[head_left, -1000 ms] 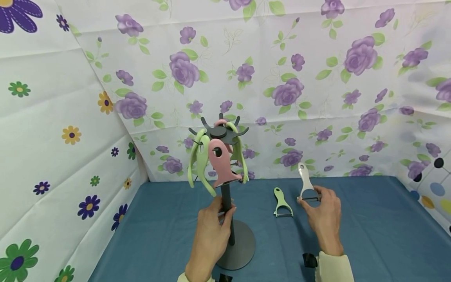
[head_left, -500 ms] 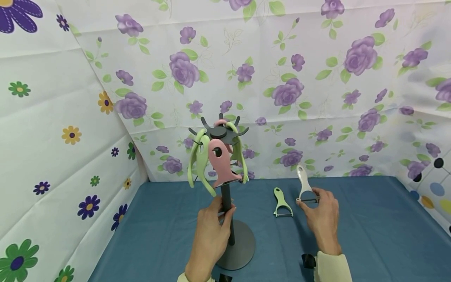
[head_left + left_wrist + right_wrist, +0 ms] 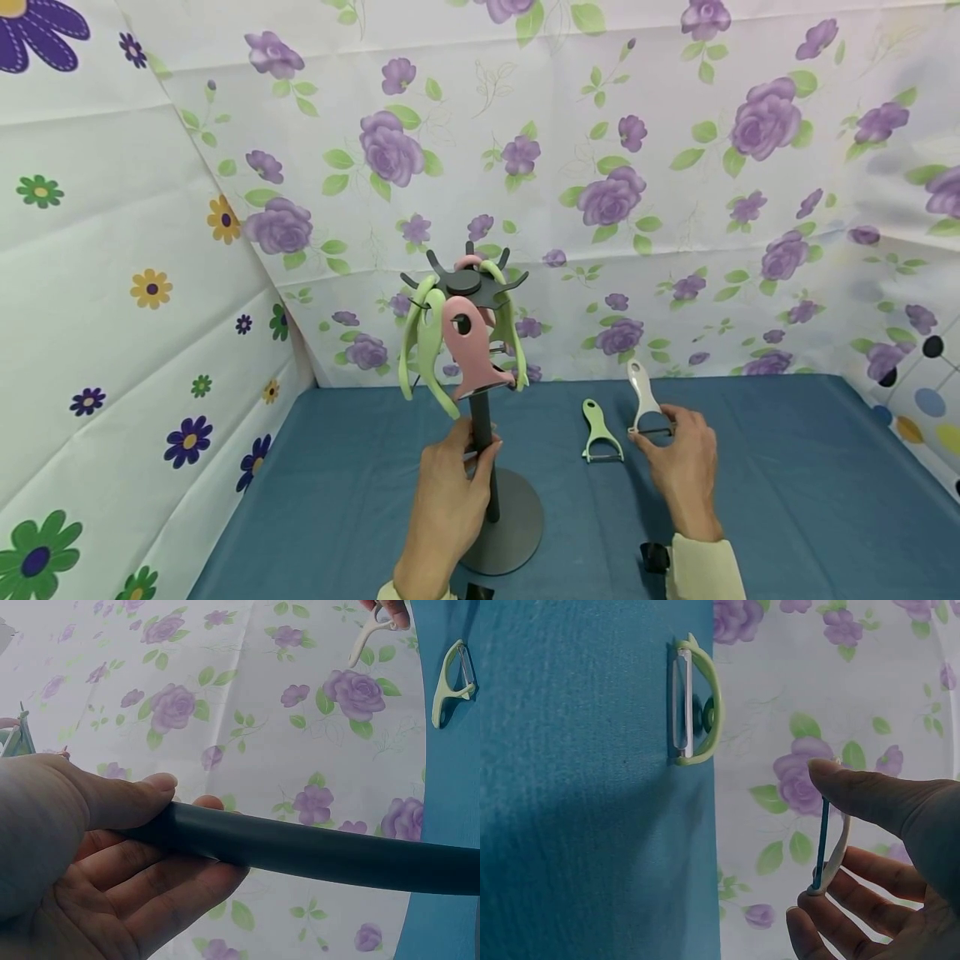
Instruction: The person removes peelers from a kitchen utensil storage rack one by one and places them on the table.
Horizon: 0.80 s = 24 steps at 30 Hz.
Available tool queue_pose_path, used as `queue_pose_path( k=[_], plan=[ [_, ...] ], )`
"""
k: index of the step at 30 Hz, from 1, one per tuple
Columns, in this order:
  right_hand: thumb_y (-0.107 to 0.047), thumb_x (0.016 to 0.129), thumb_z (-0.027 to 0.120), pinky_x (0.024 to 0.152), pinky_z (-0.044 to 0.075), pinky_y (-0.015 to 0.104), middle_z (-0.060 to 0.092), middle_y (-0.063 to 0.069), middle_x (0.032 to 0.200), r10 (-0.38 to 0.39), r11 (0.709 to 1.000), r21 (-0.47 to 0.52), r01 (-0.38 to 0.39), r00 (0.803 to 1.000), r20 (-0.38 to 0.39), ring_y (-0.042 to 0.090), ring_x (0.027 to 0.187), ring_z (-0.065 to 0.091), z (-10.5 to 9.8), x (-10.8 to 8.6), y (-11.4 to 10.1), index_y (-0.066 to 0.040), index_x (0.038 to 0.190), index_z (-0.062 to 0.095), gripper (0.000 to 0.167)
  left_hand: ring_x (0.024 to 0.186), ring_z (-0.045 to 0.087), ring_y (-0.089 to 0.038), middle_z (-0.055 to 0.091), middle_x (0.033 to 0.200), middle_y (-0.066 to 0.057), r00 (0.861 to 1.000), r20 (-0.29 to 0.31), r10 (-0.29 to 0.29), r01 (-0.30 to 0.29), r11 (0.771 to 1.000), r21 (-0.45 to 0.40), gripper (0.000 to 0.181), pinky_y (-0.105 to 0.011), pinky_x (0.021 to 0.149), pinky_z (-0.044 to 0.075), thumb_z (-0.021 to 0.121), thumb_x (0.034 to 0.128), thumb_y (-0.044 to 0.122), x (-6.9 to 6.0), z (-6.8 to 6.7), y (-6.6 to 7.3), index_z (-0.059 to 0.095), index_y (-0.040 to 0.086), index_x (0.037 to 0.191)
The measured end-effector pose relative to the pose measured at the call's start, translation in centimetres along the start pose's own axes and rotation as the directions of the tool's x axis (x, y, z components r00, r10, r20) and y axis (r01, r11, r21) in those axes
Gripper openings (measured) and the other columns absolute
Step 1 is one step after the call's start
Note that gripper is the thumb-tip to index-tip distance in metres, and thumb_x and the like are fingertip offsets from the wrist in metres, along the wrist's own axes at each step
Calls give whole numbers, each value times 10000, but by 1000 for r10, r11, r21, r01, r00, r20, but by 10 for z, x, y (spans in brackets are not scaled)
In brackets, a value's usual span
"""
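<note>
Left hand (image 3: 450,492) is gripping the dark pole (image 3: 481,410) of a stand, thumb on one side, fingers curling round the other; the round base (image 3: 512,529) is resting on blue cloth (image 3: 337,475), below and just right of that hand; the hooked top (image 3: 463,286) is standing above it.

From the hooks, over the left hand, peelers are hanging: a pink peeler (image 3: 468,350) is facing the wearer, green peelers (image 3: 431,346) are dangling on both its sides; more pink is showing behind, partly hidden.

Right hand (image 3: 686,467) is pinching a white peeler (image 3: 642,393) by its blade end, thumb and fingertips at opposite sides of the frame; the handle is pointing up and away from the fingers; the peeler is hanging clear of the cloth, well apart from the stand.

Between the two hands, nearer the right, a loose green peeler (image 3: 597,426) is lying on the cloth, its blade end facing the wearer; pale sleeves (image 3: 703,568) are covering the forearms; flowered sheeting (image 3: 525,92) is rising beyond both hands.
</note>
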State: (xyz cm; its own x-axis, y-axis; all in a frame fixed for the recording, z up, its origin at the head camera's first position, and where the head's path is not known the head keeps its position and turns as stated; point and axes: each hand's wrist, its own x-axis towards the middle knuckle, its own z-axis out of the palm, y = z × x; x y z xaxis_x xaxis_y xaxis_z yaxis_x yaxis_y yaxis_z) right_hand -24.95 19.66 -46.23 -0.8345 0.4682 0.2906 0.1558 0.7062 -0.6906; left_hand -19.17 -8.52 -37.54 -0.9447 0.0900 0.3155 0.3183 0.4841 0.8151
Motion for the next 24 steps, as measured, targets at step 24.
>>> queue_pose_path(
  k=[24],
  plan=[
    [-145, 846, 849, 1025, 420, 666, 530, 290, 1328, 40, 999, -22, -39, 998, 52, 475, 1238, 472, 8, -1, 7, 37, 1373, 562, 627, 1006, 761, -222, 760, 1072, -100, 999, 3, -42, 42, 999, 1, 160, -264, 830, 641, 629, 1019, 97, 1, 1, 0, 657, 73, 1175]
  ],
)
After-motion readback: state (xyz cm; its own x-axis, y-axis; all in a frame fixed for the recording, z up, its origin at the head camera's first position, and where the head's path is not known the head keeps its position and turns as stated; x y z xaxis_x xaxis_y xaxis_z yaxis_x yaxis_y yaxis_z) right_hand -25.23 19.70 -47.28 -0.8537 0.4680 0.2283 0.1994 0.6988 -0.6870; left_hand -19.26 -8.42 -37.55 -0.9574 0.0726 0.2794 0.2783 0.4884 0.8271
